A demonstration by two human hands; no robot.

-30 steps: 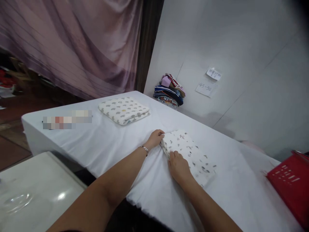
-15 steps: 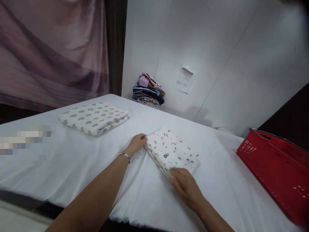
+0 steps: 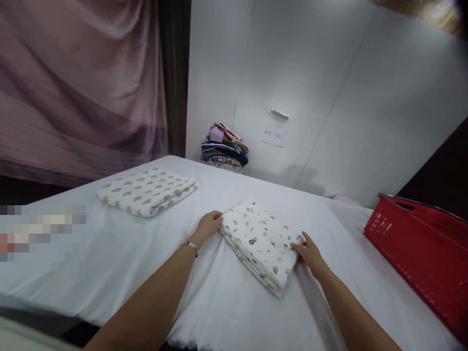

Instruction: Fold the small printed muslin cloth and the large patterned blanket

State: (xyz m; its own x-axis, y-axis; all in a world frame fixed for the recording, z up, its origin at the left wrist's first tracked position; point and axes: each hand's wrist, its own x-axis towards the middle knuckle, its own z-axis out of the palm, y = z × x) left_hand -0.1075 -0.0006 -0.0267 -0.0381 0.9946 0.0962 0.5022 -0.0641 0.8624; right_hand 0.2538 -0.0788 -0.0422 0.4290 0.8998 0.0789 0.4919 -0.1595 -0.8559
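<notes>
A folded white cloth [image 3: 261, 234] with small grey and dark printed figures lies on the white-covered table, its layered edge facing me. My left hand [image 3: 209, 226], with a bracelet on the wrist, pinches the cloth's left corner. At the right edge my right hand [image 3: 310, 254] holds the cloth between thumb and fingers; some of its fingertips are hidden. Farther left rests a second folded white cloth [image 3: 146, 191], patterned with grey cloud-like shapes, apart from both hands.
A red plastic basket [image 3: 420, 253] stands on the right of the table [image 3: 120, 263]. Folded clothes [image 3: 224, 148] are stacked at the far edge by the wall. A paper sign [image 3: 273, 135] reads "45-50". A pinkish curtain [image 3: 80, 87] hangs at the left.
My right hand has moved from the cloth's near corner to its right edge, and the near corner now shows. My left hand stays at the left corner. The view has tilted slightly upward.
</notes>
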